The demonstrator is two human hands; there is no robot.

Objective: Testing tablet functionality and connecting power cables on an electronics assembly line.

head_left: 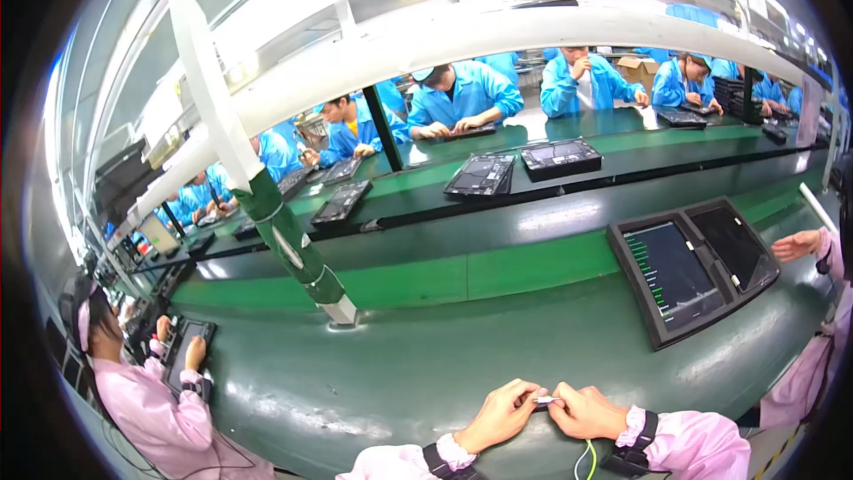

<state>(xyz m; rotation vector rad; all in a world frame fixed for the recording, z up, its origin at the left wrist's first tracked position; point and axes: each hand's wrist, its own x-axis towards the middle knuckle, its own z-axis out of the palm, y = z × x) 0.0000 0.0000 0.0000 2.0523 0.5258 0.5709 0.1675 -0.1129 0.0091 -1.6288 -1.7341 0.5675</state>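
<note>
Both hands meet near the front edge of the green bench (400,364). My left hand (500,415) pinches one end of a small pale cable plug (544,400) between thumb and fingers. My right hand (588,412) is closed round the plug's other side. A thin white and yellow-green cable (586,458) hangs down below my right hand. The plug's exact kind is too small to make out. Pink sleeves and black wristbands cover both wrists.
At the right lies a black two-bay tray (653,333) with dark screens, one lit with green marks. A co-worker's hand (797,245) is beside it. A green-wrapped post (293,244) rises at centre left. Another person (151,400) works at the left. Beyond, a second line carries black devices (562,158).
</note>
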